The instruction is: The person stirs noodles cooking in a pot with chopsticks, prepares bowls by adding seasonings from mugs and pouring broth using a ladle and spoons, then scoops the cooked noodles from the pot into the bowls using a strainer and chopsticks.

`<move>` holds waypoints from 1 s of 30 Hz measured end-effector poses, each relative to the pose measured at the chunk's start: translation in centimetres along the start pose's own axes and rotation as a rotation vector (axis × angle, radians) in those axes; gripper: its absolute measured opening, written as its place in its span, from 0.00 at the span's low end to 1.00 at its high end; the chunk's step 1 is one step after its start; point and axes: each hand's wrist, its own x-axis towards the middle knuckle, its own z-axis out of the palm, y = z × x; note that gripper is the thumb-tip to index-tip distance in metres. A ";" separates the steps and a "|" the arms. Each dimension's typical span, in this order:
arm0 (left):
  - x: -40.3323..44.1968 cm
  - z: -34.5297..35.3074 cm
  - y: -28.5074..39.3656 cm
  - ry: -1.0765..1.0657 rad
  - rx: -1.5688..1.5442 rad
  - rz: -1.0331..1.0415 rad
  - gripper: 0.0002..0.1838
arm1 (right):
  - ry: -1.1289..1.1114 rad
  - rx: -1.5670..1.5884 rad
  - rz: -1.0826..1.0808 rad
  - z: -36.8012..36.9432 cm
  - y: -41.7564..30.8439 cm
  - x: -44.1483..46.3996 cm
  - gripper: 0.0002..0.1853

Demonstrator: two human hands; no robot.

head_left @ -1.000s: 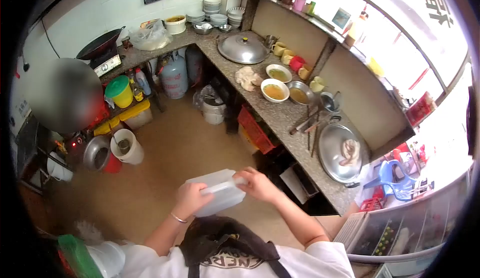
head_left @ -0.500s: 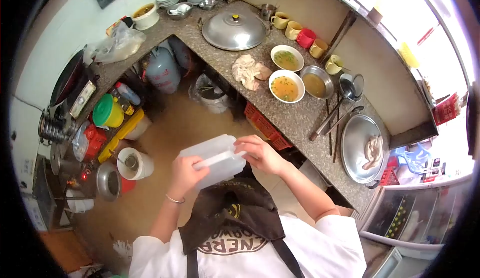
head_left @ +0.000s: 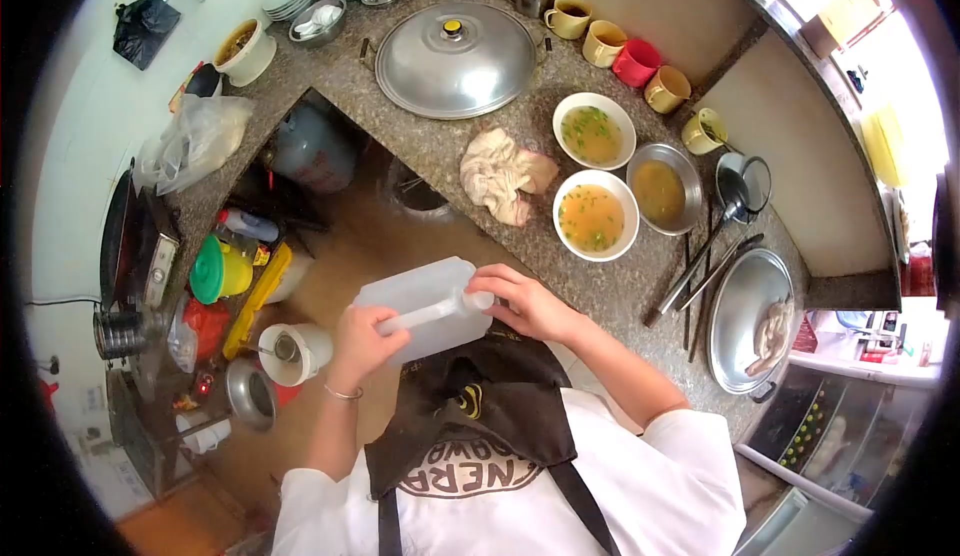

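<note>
A translucent white plastic jug [head_left: 418, 284] is held tilted in front of my apron. The fingers of my left hand [head_left: 366, 344] wrap around the jug's moulded handle. At the neck end, my right hand [head_left: 522, 302] grips the white cap [head_left: 482, 301] between thumb and fingers; whether the cap is loose I cannot tell. Just beyond, on the counter, stand two white bowls of soup with chopped greens, the nearer bowl [head_left: 596, 216] and the farther bowl [head_left: 594, 132]. A metal bowl of broth [head_left: 660, 194] sits beside them, and a crumpled cloth [head_left: 497, 178] lies to their left.
On the stone counter [head_left: 620, 301] are a large domed lid [head_left: 455, 61], several mugs [head_left: 635, 62], ladles [head_left: 700, 241] and another metal lid [head_left: 735, 331] with a cloth. Low on the left stand a white bucket [head_left: 312, 348], a green-lidded tub [head_left: 210, 269] and a gas cylinder [head_left: 312, 146].
My view has shifted, so the counter appears closer. The jug has turned slightly, bringing its cap and neck into clearer sight. My right fingers have closed around the cap.
</note>
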 end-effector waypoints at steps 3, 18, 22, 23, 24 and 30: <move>3.2 -0.7 -0.7 0.032 0.031 0.063 0.10 | -0.012 0.010 0.322 -0.9 -1.2 3.0 0.21; 14.0 -13.1 -12.5 -0.037 0.006 0.057 0.09 | -0.216 -0.023 0.085 4.7 4.5 22.4 0.19; 16.2 -15.7 -15.2 0.004 0.032 0.060 0.09 | -0.072 -0.044 0.259 8.4 5.0 27.1 0.17; 16.7 -16.3 -16.0 0.033 0.042 0.081 0.09 | -0.044 -0.173 0.312 9.0 5.0 27.9 0.17; 17.1 -16.8 -16.7 0.061 0.051 0.100 0.09 | -0.037 -0.172 0.324 9.0 5.2 28.5 0.17; 19.2 -19.2 -18.6 -0.057 0.043 -0.065 0.11 | 0.232 -0.476 0.325 5.9 12.8 28.6 0.25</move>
